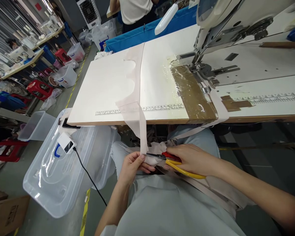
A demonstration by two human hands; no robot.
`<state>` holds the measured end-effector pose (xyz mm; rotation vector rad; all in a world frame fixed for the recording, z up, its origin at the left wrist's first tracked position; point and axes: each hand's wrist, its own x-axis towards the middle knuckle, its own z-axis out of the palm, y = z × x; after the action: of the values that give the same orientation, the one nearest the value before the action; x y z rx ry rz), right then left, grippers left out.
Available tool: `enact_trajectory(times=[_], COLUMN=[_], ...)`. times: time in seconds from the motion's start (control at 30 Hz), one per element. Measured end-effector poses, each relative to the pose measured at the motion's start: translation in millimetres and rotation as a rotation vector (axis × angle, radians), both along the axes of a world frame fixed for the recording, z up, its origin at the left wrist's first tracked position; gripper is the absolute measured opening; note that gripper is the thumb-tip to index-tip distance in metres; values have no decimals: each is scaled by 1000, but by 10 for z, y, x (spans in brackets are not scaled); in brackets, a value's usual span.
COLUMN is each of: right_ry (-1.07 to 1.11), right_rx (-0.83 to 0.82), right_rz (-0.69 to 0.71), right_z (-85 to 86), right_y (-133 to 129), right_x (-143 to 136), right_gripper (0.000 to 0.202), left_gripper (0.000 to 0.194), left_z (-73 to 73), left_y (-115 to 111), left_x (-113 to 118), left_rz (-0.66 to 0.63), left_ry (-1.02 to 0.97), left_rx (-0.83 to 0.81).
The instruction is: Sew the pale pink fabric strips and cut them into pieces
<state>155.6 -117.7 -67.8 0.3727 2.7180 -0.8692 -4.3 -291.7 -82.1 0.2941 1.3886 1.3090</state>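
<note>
Over the lap, my left hand [135, 165] pinches the lower end of a pale pink fabric strip [143, 131]. The strip hangs down from a thin pale piece of fabric [134, 88] lying on the white table. My right hand [186, 159] holds scissors [184, 170] with yellow and red handles. Their dark blades point left, with the tips at the strip's end beside my left fingertips. More pale fabric [157, 147] is bunched on the lap behind the blades, partly hidden by my hands.
A sewing machine [211, 49] stands on the right of the white table [108, 78]; a fabric band [218, 106] runs from it over the front edge. At left, a clear lidded box [64, 164] bears a white device [67, 143] with a black cable. Another person [136, 11] stands behind the table.
</note>
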Motion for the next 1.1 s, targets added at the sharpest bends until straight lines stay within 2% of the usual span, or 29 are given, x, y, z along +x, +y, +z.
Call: enact_trajectory(times=[0.4, 0.57, 0.67, 0.73, 0.87, 0.93, 1.0, 1.1], right_ry=[83, 42, 30, 48, 105, 116, 125, 144], right_rx=[61, 86, 88, 68, -7, -54, -107, -164], right_rz=[-19, 5, -12, -55, -194, -269, -333, -399], right_z=[1, 18, -17, -52, -148, -201, -245, -283], right_y=[-20, -37, -48, -66, -140, -185, -225, -256], right_x=[-42, -124, -88, -15, 187, 285, 370, 472], right_gripper=[44, 42, 40, 39, 42, 44, 43, 40], left_gripper=[56, 54, 55, 56, 43, 35, 31, 25], left_z=[-70, -87, -111, -106, -21, 38, 93, 147], left_y=[-5, -9, -33, -34, 66, 176, 307, 489], left_x=[-33, -18, -51, -115, -287, -344, -359, -311], left_rz=[-12, -18, -64, -55, 214, 263, 235, 196], left_ry=[17, 20, 47, 177, 755, 954, 1040, 1036], left_rx=[8, -2, -1, 2, 36, 91, 164, 221])
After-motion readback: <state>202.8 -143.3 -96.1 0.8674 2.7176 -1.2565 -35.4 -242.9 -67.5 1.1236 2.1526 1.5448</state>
